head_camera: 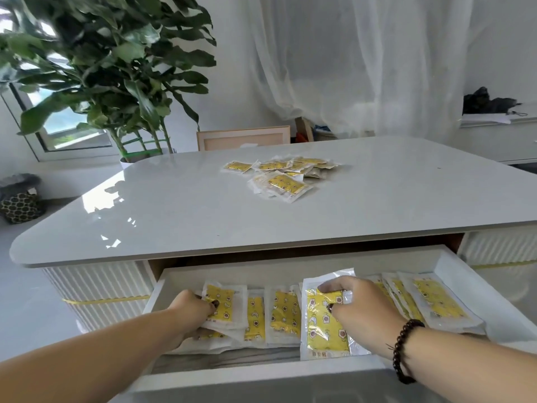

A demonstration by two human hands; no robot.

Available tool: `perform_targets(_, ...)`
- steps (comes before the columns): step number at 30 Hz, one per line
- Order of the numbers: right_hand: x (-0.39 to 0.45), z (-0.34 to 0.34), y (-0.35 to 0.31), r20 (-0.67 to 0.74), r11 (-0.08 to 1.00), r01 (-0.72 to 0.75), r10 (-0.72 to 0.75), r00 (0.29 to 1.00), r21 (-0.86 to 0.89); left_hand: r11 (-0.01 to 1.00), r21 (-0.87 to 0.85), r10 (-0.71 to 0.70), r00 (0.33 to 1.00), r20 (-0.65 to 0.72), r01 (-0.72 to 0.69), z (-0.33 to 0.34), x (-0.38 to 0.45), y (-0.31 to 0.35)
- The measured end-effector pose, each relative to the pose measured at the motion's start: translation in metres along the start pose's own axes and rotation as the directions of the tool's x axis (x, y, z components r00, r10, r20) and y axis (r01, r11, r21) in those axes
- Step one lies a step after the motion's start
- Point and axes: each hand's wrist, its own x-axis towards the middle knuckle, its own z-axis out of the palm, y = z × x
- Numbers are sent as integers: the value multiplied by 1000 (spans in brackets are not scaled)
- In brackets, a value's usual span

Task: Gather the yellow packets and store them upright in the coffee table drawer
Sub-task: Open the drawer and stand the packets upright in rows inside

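- Presently, item one: white pull-out coffee table drawer (290, 274), open toward the person, holding a row of yellow flower-print packets in clear plastic wrap (283, 314) leaning back rather than standing fully upright.
- Item two: left hand (193, 308), at the drawer's left end, fingers curled round the leftmost wrapped packet (223, 303); the grip is closed on it, thumb on its face.
- Item three: right hand (353, 301), beaded bracelet at the wrist, fingers hooked over the top edge of a larger front packet (324, 321) and pinching it; this packet's long axis runs top to bottom, its foot near the drawer's front wall.
- Item four: loose heap of the same yellow packets (283, 177) lying flat on the glossy pale-grey tabletop (174, 205), well apart from both hands, beyond the drawer and slightly nearer the right hand.
- Judgement: the held packets want tipping upright before either hand reaches for the heap.
- Sundry: green leafy potted plant (116, 68), white sheer curtain (363, 68).
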Motion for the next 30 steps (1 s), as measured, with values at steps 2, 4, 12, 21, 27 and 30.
perform_targets(2,1,0,0,1,1000,-4,4,1000,24,1000,18,-3,1000,-6,3,5,7,-2)
perform_targets(4,1,0,1,2,999,-13,13,1000,53,999,28,-21,1000,0,21,9,13,-4)
perform_targets(12,-2,-4,-1,10,990,-38,37,999,133,899,437,55,995,-84,-13,13,23,-9)
perform_targets(21,-5,-6,-3,1,988,-47,48,999,146,819,573,113,988,-101,-35,13,13,-3)
perform_targets(27,-6,-7,-3,-9,988,-59,61,998,145,815,572,163,984,-73,-93,7,-4,9)
perform_targets(30,-6,-7,-2,-13,990,-39,42,999,132,811,562,222,974,-36,-165,6,-19,17)
